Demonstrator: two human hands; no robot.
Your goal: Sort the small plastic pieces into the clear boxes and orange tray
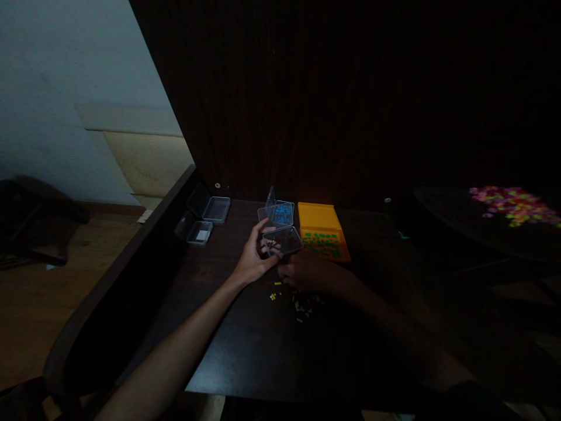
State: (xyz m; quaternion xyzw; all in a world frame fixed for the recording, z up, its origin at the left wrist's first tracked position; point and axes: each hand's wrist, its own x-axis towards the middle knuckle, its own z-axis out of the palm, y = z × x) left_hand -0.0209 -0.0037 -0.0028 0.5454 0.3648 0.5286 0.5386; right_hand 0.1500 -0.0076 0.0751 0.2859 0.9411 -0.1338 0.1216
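My left hand grips a clear plastic box that holds small dark red pieces, tilted a little above the table. Just below its right edge is my right hand, fingers curled together; whatever they pinch is hidden. Small yellow pieces lie on the dark table under my hands, and pale pieces are scattered to their right. Behind the held box stands an open clear box with blue pieces. To the right, an open yellow case contains green pieces.
Two open clear boxes, a larger one and a smaller one, stand at the table's back left. A raised dark side panel borders the left, and a tall dark board rises behind. Colourful flowers are at far right.
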